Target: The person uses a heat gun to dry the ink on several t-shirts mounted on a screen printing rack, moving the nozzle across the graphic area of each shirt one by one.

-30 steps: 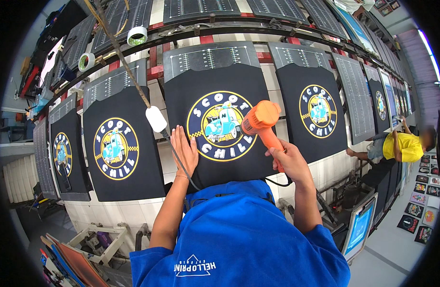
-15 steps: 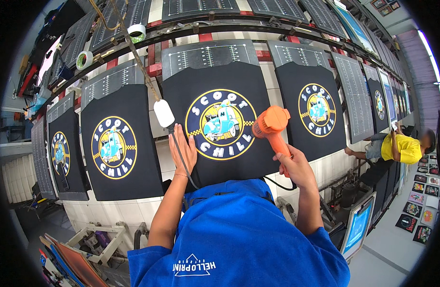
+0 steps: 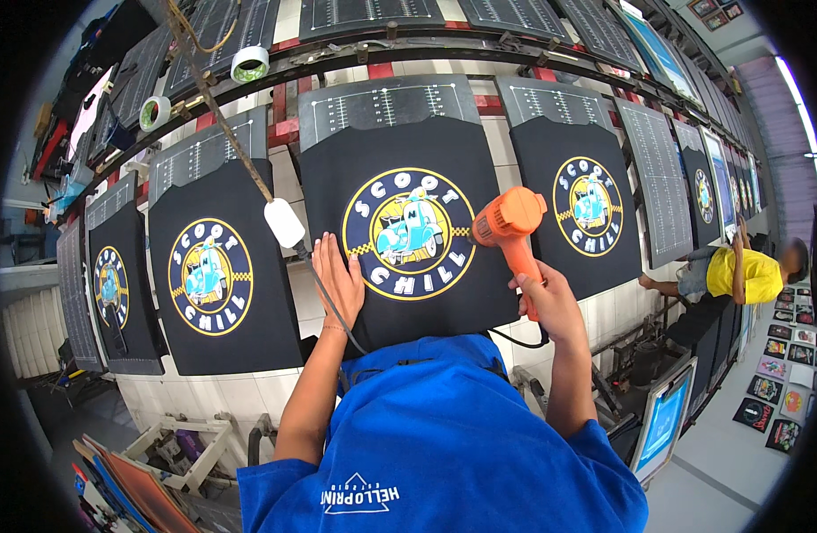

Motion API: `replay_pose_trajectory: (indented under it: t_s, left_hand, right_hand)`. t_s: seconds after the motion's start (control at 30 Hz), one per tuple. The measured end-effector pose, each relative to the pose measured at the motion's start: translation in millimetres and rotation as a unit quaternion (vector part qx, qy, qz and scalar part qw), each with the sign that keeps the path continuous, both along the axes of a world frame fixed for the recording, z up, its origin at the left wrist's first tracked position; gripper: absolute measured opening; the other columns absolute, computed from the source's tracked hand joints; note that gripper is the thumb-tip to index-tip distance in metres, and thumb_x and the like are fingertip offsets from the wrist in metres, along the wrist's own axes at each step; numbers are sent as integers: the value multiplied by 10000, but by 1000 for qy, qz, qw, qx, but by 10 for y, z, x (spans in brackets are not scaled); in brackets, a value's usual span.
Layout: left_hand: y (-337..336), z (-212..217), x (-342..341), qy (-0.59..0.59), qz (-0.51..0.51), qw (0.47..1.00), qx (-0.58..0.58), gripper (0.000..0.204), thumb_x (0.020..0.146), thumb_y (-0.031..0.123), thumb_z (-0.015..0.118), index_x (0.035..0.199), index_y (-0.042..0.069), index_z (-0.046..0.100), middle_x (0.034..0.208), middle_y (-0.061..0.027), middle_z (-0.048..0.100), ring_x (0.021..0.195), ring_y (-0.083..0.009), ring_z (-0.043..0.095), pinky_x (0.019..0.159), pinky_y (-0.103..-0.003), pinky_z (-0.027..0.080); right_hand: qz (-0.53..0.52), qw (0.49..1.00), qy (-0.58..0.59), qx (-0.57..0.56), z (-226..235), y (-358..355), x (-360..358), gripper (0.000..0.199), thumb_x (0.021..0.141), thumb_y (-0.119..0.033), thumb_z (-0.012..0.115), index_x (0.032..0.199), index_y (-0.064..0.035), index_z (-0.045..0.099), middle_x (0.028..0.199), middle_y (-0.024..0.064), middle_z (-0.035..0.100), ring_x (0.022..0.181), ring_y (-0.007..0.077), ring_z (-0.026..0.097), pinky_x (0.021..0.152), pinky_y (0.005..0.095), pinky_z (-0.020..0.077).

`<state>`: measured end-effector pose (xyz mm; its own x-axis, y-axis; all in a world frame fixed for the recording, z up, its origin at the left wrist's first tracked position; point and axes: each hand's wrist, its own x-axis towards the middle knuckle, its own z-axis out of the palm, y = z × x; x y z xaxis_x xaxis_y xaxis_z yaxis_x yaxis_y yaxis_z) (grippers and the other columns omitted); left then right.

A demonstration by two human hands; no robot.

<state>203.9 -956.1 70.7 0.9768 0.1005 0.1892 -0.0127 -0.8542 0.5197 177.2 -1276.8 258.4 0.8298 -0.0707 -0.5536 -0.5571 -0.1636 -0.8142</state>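
An orange heat gun (image 3: 515, 218) is in my right hand (image 3: 550, 302), whose fingers wrap round its handle. Its nozzle points left over the right side of the round scooter print (image 3: 409, 233) on the black T-shirt (image 3: 328, 169) in front of me. That shirt lies flat on a dark platen (image 3: 386, 105) with white ruler marks. My left hand (image 3: 339, 280) rests flat at the shirt's left edge, fingers stretched out and holding nothing. Just above its fingertips hangs a white power socket (image 3: 285, 223) with a dark cable running past the hand.
More black shirts with the same print lie on platens to the left (image 3: 222, 195) and right (image 3: 542, 151). Two tape rolls (image 3: 249, 65) sit along the metal rail behind. A person in a yellow shirt (image 3: 750, 274) stands far right. A framed screen (image 3: 664, 417) leans at lower right.
The heat gun has shifted slightly up and to the right in my right hand. The hanging socket has swung left and a little down. My left hand stays nearly in place.
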Motion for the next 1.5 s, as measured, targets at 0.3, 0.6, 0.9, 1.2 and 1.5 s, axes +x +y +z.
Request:
replay_pose_trajectory:
  t_s: [0.3, 0.6, 0.9, 1.2, 1.5]
  left_hand:
    - [3, -10, -18, 1, 10, 1000, 2, 523, 958, 165, 529, 1404, -77, 402, 1439, -258, 434, 1380, -406, 361, 1156, -492, 271]
    - [2, 20, -18, 7, 12, 1000, 3, 530, 962, 172, 527, 1416, -66, 396, 1441, -245, 442, 1377, -405, 374, 1157, -493, 274]
    - [15, 38, 0, -12, 3, 1000, 3, 512, 946, 147, 540, 1375, -107, 426, 1416, -279, 448, 1362, -425, 370, 1151, -486, 285]
    - [49, -16, -29, -36, 15, 998, -54, 420, 968, 137, 516, 1330, -74, 493, 1367, -253, 512, 1304, -419, 445, 1124, -478, 322]
    - [318, 7, -275, -19, 190, 880, -434, 339, 1058, 227, 424, 1098, -43, 626, 1061, -110, 663, 1011, -174, 611, 936, -319, 470]
  right_hand:
    - [-24, 999, 8, 47, 19, 9, 196, 310, 934, -163, 583, 1167, 41, 585, 844, 41, 622, 555, 70, 547, 496, 221, 446]
    - [-19, 999, 4, 47, -10, 28, 289, 295, 940, -170, 586, 1150, 37, 585, 845, 49, 625, 556, 73, 551, 512, 230, 464]
    - [-3, 999, -6, 37, -12, 84, 400, 328, 933, -186, 590, 1157, 53, 583, 855, 59, 630, 561, 75, 551, 506, 233, 458]
    - [19, 999, 25, 32, 45, 56, 362, 303, 934, -187, 588, 1137, 39, 590, 864, 57, 636, 567, 73, 554, 510, 232, 458]
    - [6, 1000, 24, 14, 110, -131, 131, 299, 938, -167, 570, 1154, 40, 584, 852, 49, 630, 564, 78, 556, 500, 225, 448]
